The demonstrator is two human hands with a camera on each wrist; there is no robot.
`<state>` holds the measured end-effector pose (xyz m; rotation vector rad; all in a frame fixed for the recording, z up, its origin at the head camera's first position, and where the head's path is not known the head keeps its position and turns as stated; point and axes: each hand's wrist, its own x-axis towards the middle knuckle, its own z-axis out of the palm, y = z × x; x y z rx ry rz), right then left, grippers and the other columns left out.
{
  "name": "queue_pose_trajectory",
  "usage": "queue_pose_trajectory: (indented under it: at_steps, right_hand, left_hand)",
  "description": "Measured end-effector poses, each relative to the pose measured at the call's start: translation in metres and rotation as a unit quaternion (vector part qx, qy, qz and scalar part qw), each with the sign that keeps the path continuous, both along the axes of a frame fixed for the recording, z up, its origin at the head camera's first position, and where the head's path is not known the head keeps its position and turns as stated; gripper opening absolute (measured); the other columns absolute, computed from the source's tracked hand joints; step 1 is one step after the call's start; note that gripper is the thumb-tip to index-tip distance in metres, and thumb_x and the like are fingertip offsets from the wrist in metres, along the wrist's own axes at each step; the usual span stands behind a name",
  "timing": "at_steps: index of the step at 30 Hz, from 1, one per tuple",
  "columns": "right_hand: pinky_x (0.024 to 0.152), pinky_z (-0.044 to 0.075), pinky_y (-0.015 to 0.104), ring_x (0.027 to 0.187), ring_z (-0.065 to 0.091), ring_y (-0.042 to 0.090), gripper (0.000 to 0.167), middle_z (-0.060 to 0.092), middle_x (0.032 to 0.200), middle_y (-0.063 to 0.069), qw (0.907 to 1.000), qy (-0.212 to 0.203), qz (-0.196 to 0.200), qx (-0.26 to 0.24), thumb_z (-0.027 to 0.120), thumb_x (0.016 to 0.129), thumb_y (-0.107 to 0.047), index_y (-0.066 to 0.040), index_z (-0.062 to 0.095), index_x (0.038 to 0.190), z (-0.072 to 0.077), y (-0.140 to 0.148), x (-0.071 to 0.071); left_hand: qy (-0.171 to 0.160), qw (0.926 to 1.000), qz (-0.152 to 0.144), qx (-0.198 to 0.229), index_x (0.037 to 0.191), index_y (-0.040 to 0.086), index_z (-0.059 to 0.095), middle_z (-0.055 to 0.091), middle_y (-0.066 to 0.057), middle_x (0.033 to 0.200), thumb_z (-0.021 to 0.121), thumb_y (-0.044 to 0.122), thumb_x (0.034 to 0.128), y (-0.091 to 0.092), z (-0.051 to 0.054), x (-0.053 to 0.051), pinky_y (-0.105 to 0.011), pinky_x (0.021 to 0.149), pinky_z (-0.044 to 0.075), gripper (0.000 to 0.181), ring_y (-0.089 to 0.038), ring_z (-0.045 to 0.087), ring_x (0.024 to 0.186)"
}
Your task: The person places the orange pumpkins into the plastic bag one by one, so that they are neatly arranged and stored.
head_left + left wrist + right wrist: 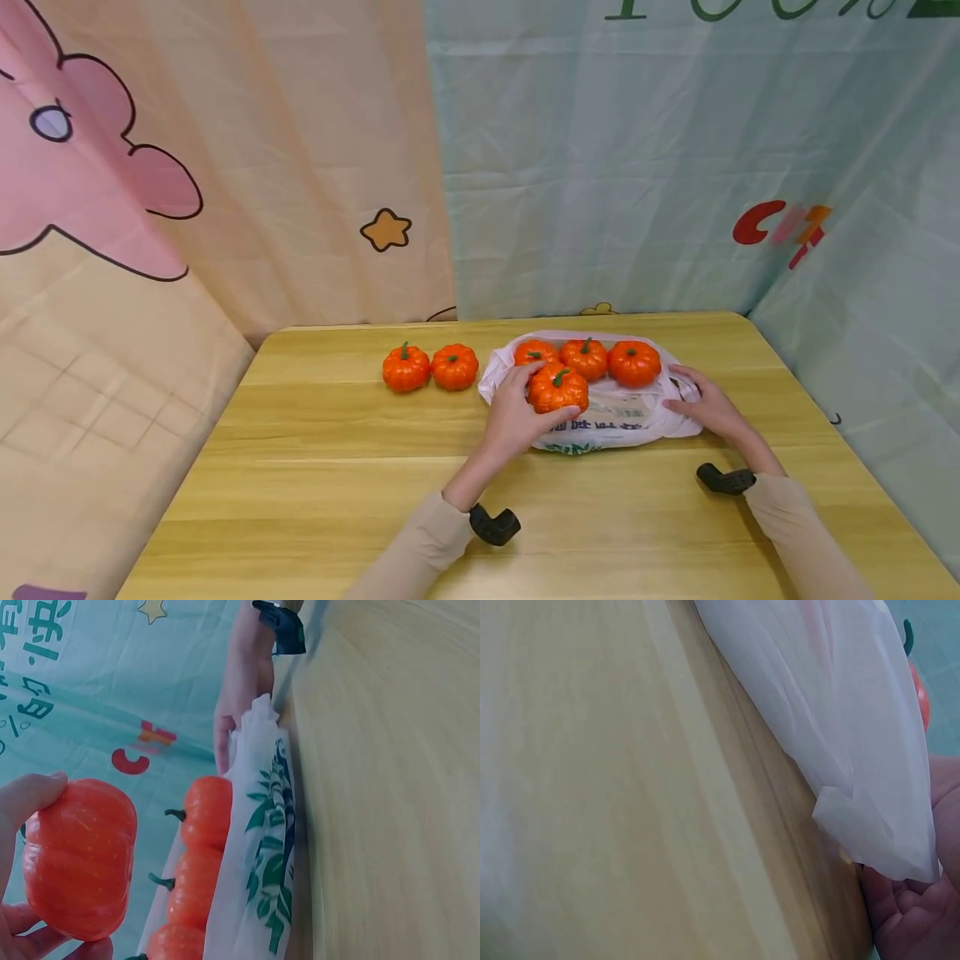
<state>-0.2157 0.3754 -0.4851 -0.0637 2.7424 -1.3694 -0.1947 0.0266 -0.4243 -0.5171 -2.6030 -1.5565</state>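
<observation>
My left hand (pixel 517 414) grips a small orange pumpkin (pixel 558 388) with a green stem, thumb on one side and fingers on the other. In the left wrist view this pumpkin (pixel 81 859) is raised beside a white plastic bag (pixel 251 847). The bag (pixel 600 437) lies spread on the table with its mouth wide, green and dark print on its front. Inside it sit three more pumpkins (pixel 634 363). At its right end my right hand (pixel 708 406) holds the bag's edge; in the right wrist view curled fingers (pixel 911 907) are partly hidden by the plastic.
Two more pumpkins, one at the left (pixel 406 368) and one beside it (pixel 454 367), stand on the wooden table (pixel 315 467) left of the bag. A printed curtain (pixel 585 167) hangs behind the table and along its sides.
</observation>
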Motion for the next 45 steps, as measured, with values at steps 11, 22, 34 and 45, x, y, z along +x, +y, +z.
queue_pose_trajectory:
  at_steps: [11, 22, 34, 45]
  right_hand:
    - [0.107, 0.017, 0.072, 0.136, 0.018, 0.056, 0.071, 0.022, 0.149, 0.037, 0.9999, 0.012, 0.007, -0.003, 0.069, 0.088, -0.017, 0.006, 0.031, 0.144, -0.006, 0.004, 0.003]
    - [0.107, 0.017, 0.071, 0.136, 0.019, 0.055, 0.07, 0.023, 0.149, 0.037, 0.9997, 0.022, 0.002, -0.007, 0.069, 0.088, -0.017, 0.006, 0.032, 0.144, -0.006, 0.008, 0.0]
    - [0.108, 0.018, 0.069, 0.136, 0.021, 0.054, 0.067, 0.027, 0.147, 0.037, 0.9992, 0.038, 0.009, -0.006, 0.068, 0.087, -0.014, 0.007, 0.034, 0.142, -0.003, 0.006, 0.001]
    - [0.106, 0.02, 0.07, 0.134, 0.025, 0.053, 0.066, 0.03, 0.145, 0.036, 0.9986, 0.049, 0.017, -0.015, 0.069, 0.087, -0.012, 0.006, 0.036, 0.141, -0.003, 0.003, 0.002]
  left_hand:
    - [-0.018, 0.9998, -0.006, 0.01, 0.136, 0.014, 0.05, 0.051, -0.008, 0.136, 0.08, 0.045, 0.0728, 0.035, -0.007, -0.001, -0.045, 0.098, 0.048, 0.076, -0.025, 0.052, 0.12]
    - [-0.016, 0.9996, -0.006, -0.021, 0.135, 0.014, 0.051, 0.055, -0.006, 0.132, 0.079, 0.046, 0.0738, 0.065, -0.015, -0.008, -0.045, 0.097, 0.048, 0.075, -0.024, 0.053, 0.119]
    - [-0.026, 0.9992, -0.014, -0.028, 0.134, 0.012, 0.052, 0.056, -0.004, 0.131, 0.082, 0.042, 0.0723, 0.095, -0.031, -0.011, -0.037, 0.101, 0.045, 0.075, -0.02, 0.054, 0.119]
    - [-0.026, 0.9988, -0.028, -0.031, 0.133, 0.008, 0.052, 0.057, -0.006, 0.13, 0.084, 0.035, 0.0714, 0.106, -0.045, -0.008, -0.039, 0.103, 0.044, 0.074, -0.023, 0.053, 0.119]
